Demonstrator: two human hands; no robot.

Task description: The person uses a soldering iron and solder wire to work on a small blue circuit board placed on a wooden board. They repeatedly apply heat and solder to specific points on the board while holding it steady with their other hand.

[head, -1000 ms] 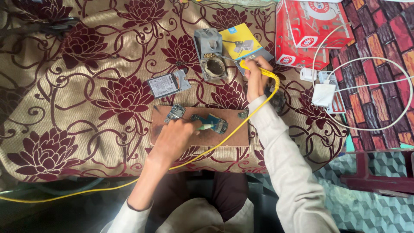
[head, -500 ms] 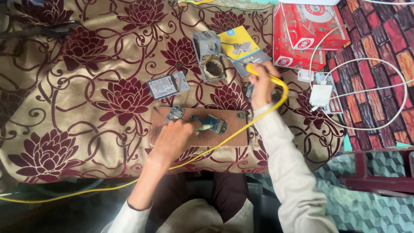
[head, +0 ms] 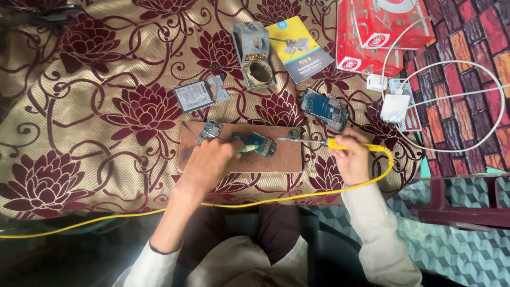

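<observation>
My right hand (head: 351,160) grips a yellow-handled soldering iron (head: 313,142), its metal tip pointing left over the brown wooden board (head: 276,159). My left hand (head: 208,165) rests on the board and holds a thin green-tipped tool against a small blue circuit board (head: 258,143). Another small circuit board (head: 209,131) lies at the board's upper left corner. The iron's yellow cable (head: 297,196) loops from the handle back across my lap.
A grey iron stand with a tip cleaner (head: 255,56) and a yellow-blue booklet (head: 297,47) lie farther back. A phone battery (head: 193,96), an opened phone body (head: 325,108), red boxes (head: 372,32) and white chargers with cable (head: 396,106) surround the board on floral cloth.
My right hand has brought the soldering iron down from the stand area to the right end of the wooden board. My left hand has stayed on the circuit board.
</observation>
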